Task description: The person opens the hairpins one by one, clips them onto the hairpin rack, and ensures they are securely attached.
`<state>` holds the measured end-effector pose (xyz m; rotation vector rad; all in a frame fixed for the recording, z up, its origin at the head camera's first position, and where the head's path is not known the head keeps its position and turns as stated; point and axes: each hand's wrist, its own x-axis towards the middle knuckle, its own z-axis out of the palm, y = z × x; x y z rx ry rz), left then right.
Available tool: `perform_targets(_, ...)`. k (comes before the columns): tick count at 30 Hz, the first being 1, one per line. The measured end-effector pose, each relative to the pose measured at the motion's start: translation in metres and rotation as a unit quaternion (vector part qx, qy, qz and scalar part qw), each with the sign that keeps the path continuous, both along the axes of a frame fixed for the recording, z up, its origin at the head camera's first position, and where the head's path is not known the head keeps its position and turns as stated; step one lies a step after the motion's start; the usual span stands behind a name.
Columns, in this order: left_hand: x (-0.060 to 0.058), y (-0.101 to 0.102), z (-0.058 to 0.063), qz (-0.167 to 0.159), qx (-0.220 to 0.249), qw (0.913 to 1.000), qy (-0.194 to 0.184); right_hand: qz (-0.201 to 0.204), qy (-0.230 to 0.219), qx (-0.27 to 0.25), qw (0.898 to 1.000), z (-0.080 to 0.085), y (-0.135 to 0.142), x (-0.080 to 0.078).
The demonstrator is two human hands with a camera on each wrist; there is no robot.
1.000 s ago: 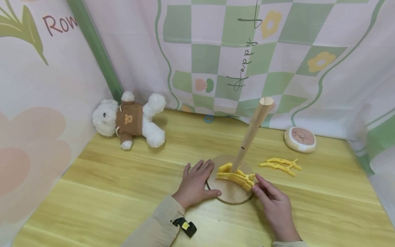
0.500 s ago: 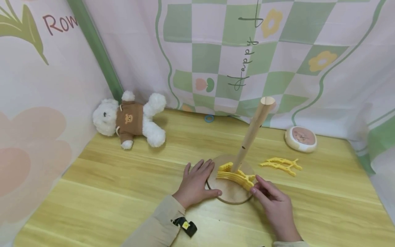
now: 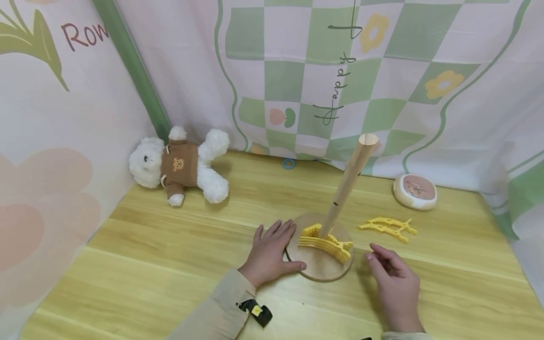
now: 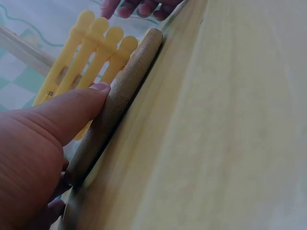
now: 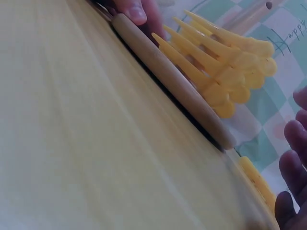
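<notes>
A round wooden base (image 3: 318, 269) with an upright wooden pole (image 3: 349, 177) stands on the table. Several yellow alligator hair clips (image 3: 324, 244) stand in a row on the base, close to the pole's foot. My left hand (image 3: 269, 257) rests at the base's left edge, fingers stretched out, with its thumb (image 4: 84, 103) on the rim. To the right of the base, apart from it, my right hand (image 3: 395, 285) holds nothing; its fingers are loosely bent. More yellow hair clips (image 3: 387, 227) lie on the table beyond that hand.
On the back left a white plush toy (image 3: 180, 165) in a brown shirt lies on its back. A round-cornered device (image 3: 415, 191) sits at the back right. Near the printed curtain (image 3: 284, 80) lies a small blue ring (image 3: 288, 164).
My right hand has let go of the standing hair clips' right end and moved away to the right. The left hand and the base have stayed put.
</notes>
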<state>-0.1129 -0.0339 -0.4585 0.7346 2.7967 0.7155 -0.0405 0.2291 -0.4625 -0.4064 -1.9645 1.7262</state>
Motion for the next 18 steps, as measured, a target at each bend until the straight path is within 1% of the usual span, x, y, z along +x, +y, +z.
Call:
perform_targets(3, 0.0, 0.001, -0.001, 0.0, 0.002, 1.0, -0.001, -0.024, -0.014, 0.032, 0.999, 0.001, 0.005, -0.001)
perform_targets(8, 0.0, 0.001, -0.003, -0.004, 0.001, 1.0, 0.003, -0.05, -0.033, 0.08, 0.995, -0.001, 0.013, -0.004)
perform_targets(12, 0.0, 0.0, -0.004, -0.003, -0.001, 1.0, 0.006, -0.068, -0.036, 0.084, 0.994, -0.003, 0.023, -0.009)
perform_targets(15, 0.0, 0.0, -0.004, -0.002, -0.002, 1.0, 0.008, -0.074, -0.034, 0.09, 0.993, -0.004, 0.03, -0.015)
perform_targets(18, -0.001, -0.001, -0.004, -0.002, -0.002, 0.9999, 0.01, -0.079, -0.04, 0.109, 0.99, -0.004, 0.035, -0.02)
